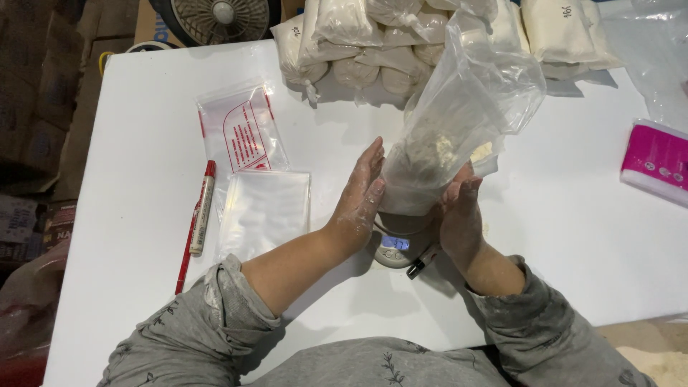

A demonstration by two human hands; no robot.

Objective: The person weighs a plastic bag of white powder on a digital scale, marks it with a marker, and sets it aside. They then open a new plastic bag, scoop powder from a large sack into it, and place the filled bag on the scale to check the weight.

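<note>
Bag [459,122] on scale [394,247]; marker [201,215] left; sacks [373,43] behind.

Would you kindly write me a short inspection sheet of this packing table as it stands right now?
Surface: white table, powder-dusted near the scale.
Job's things: clear bag of pale powder standing on a small digital scale, display lit.
Hands: left hand and right hand press flat against the bag's sides, both floury.
Clutter: red-capped marker, a red stick beside it, stack of empty clear bags, red-printed zip bag, pink packet, a dark pen by the scale.
Stock: filled tied bags piled at the far edge.
Cables: nothing seen.
Surroundings: fan and cardboard boxes behind and to the left.
</note>
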